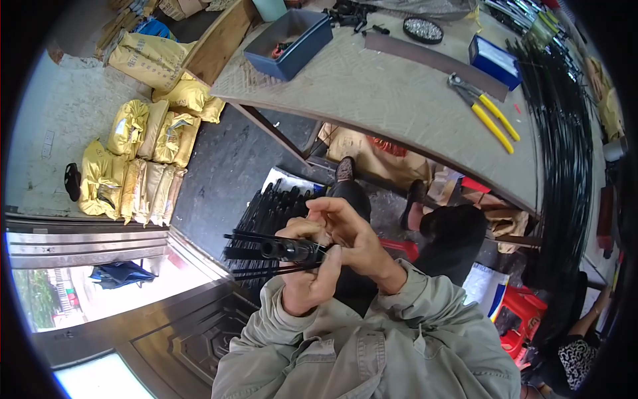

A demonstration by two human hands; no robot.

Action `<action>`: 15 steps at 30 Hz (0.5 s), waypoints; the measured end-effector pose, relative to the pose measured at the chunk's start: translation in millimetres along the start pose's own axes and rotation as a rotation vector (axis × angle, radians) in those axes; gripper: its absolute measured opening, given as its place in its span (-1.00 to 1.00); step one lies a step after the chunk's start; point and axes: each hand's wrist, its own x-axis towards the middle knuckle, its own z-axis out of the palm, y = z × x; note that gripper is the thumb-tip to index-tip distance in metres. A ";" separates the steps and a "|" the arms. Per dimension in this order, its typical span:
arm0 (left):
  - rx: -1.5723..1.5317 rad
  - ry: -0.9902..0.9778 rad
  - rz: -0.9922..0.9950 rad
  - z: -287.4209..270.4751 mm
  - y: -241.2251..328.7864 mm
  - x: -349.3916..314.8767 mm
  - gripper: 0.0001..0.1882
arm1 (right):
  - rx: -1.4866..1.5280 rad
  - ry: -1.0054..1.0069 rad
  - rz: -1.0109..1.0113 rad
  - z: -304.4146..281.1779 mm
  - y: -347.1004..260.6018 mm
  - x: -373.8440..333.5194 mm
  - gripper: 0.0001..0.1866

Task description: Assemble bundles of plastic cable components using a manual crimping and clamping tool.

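Observation:
A black umbrella frame (292, 251), a ribbed tube with thin dark rods reaching out to the left, is held in front of my lap. My left hand (307, 287) is closed around it, the thumb up along its side. My right hand (359, 241) meets the left one at the right end of the frame, its fingers bent and touching there. Whatever small part may lie between the fingertips is hidden. Beneath my hands, a bundle of black rods (256, 211) lies beside my left leg.
Ahead stands a workbench (372, 86) with a blue bin (289, 50), yellow-handled pliers (488, 116), a dish of small metal parts (423, 30) and a blue box (495, 63). Long black rods (561, 153) hang off its right side. Yellow sacks (133, 159) are stacked left. Another person (578, 352) sits lower right.

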 end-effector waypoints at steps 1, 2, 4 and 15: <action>0.028 -0.005 -0.011 4.2 -1.2 -1.7 -0.63 | 0.010 -0.010 -0.006 -3.8 -6.4 -4.8 -0.25; 0.052 -0.012 -0.025 8.5 0.2 -0.4 -0.67 | 0.019 -0.014 -0.010 -6.4 -18.5 -9.4 -0.28; 0.057 -0.016 -0.042 16.5 1.7 3.6 -0.71 | -0.243 0.125 -0.019 -11.1 -54.8 -21.5 -0.34; -0.169 -0.470 0.000 47.1 8.3 19.6 -0.80 | -2.301 0.902 -0.155 -142.3 -201.4 -41.9 -0.72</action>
